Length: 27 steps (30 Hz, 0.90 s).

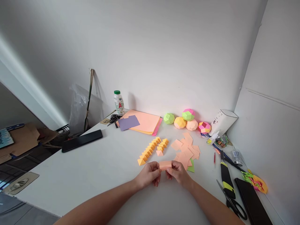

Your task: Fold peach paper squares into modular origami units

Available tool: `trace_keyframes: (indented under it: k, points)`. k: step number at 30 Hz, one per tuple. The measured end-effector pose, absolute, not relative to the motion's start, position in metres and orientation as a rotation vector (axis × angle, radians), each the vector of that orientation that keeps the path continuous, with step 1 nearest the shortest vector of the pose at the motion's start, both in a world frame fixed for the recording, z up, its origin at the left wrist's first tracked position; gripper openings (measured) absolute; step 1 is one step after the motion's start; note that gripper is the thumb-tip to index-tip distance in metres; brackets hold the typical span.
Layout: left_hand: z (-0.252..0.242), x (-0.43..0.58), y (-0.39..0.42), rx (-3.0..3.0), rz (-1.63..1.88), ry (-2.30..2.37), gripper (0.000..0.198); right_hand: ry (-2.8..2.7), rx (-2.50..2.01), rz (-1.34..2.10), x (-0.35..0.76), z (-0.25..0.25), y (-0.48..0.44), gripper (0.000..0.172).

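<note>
A small peach-coloured piece of paper (165,165) is stretched between my two hands, above the near part of the white table. My left hand (150,173) pinches its left end with thumb and fingers. At the right end, my right hand (178,172) grips it the same way. Just beyond my hands, folded orange paper pieces (148,151) stand in two rows, with one folded peach piece (159,153) at the near end of the shorter row. Beyond my right hand lies a loose pile of peach paper squares (187,150), with a green paper (191,166) partly under it.
Several faceted paper balls (180,122) sit near the wall. Coloured sheets (145,121) and a white bottle (119,103) are at the back left. On the right lie a utility knife (226,178), scissors (232,203) and a black phone (252,200). A dark flat case (82,141) rests at the left edge.
</note>
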<state>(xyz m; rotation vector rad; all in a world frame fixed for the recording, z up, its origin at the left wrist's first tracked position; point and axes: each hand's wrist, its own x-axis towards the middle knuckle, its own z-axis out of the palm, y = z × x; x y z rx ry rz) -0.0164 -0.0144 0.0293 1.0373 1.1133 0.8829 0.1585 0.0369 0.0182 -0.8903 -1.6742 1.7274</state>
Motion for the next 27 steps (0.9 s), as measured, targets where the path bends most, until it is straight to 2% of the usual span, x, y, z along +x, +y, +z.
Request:
trace_keyframes:
  k: [17,27]
  points:
    - [0.0251,-0.0183,-0.0150,1.043,0.912,1.076,0.015,-1.679,-0.837,1.740,0.1609,0.0117,0.0410,0.021]
    - [0.0213,-0.0195,-0.0154,1.090,0.922,1.039,0.033,-1.718,-0.919,1.721,0.1608,0.0145,0.0378,0.025]
